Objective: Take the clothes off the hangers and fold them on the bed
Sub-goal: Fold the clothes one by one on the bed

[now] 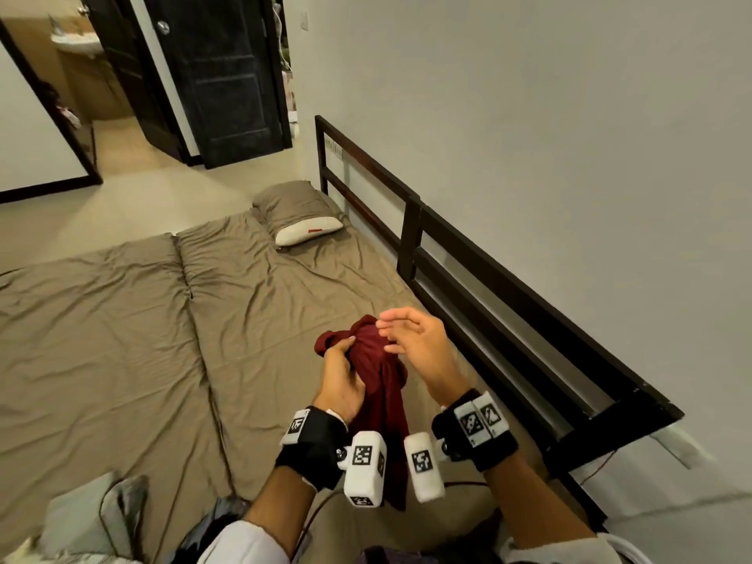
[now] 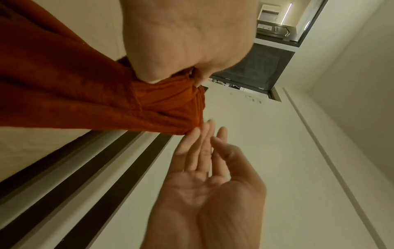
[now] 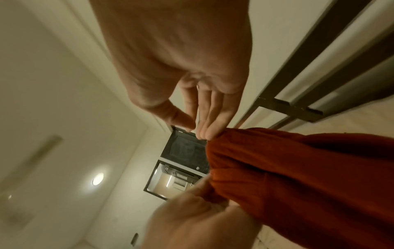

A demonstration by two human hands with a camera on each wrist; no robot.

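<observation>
My left hand point(image 1: 341, 374) grips the bunched maroon garment point(image 1: 376, 384) above the bed point(image 1: 122, 319) — its length hangs straight down; my right hand point(image 1: 415, 343), fingers straight and empty, touches its top, nearer the loose edge.

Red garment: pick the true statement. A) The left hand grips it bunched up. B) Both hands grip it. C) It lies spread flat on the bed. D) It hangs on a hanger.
A: the left hand grips the bunched red garment above the bed, while the right hand is open beside it.
</observation>
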